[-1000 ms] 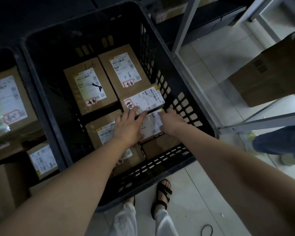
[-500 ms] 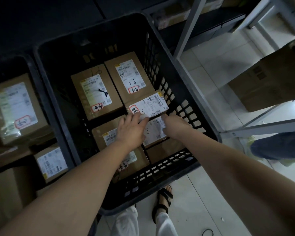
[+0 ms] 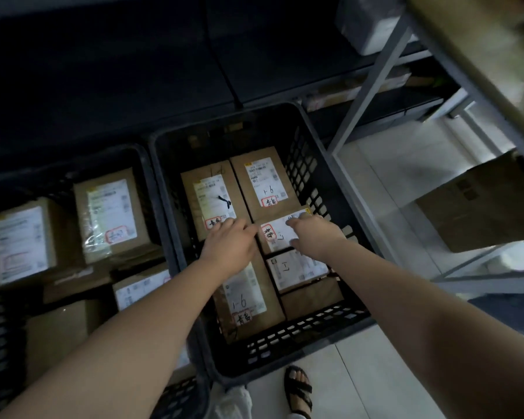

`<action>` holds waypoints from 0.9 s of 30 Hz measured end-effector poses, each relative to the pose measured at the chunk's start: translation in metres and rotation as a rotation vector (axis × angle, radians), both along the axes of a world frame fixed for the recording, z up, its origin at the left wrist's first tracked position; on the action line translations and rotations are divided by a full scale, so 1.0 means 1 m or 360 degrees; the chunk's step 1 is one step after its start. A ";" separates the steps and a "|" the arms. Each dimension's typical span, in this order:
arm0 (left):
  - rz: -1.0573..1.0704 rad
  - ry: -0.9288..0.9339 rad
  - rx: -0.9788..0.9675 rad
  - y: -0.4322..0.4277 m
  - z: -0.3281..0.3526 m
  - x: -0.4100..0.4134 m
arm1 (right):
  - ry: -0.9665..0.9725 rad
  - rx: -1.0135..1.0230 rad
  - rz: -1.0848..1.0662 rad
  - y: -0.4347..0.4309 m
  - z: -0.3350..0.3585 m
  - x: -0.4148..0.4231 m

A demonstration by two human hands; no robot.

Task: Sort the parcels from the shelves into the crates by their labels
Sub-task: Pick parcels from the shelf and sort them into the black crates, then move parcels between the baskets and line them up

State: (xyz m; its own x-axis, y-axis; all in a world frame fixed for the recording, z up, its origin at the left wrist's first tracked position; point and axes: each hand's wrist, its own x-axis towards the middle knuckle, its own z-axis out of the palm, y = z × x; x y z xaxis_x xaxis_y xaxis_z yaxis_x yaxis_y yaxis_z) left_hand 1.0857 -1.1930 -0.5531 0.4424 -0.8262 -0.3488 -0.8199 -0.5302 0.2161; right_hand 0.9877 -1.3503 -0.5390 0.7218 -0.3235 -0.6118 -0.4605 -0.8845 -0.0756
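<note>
While the metal shelf frame [image 3: 366, 83] rises at 2 o'clock, we stand over the black crate [image 3: 342, 225] at the centre, with a second crate [image 3: 147, 176] touching it at 9 o'clock; both carry brown boxes. Inside the black crate, the back-left parcel [image 3: 209, 192] and the back-right parcel [image 3: 263, 182] fill the 12 o'clock end, and a long parcel [image 3: 248, 297] lies at 6 o'clock. The small parcel [image 3: 277, 234] sits label up at 3 o'clock, close to the right wall. Our right hand [image 3: 313, 237] grips it, fingers curled over its far edge and thumb on the label. Our left hand [image 3: 230, 243] lies flat with straight fingers at its 9 o'clock edge, touching the back-left parcel's label. We judge that we are seating this parcel among others with a similar red-ringed mark. Next we need to let go, lift both hands clear without dragging it askew, then turn to the shelves at 2 o'clock and read the next label.
</note>
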 end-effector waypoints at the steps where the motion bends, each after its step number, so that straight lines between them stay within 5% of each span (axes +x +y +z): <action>1: 0.0026 -0.0002 -0.0001 0.004 0.007 0.002 | -0.0017 -0.0012 0.0024 0.002 0.007 0.004; 15: 0.0699 -0.0646 -0.0097 0.136 0.200 -0.055 | -0.0755 -0.0280 0.0955 0.087 0.171 0.019; 27: 0.1443 -0.1397 -0.0028 0.420 0.440 -0.185 | -0.1735 0.0148 0.1901 0.388 0.409 0.003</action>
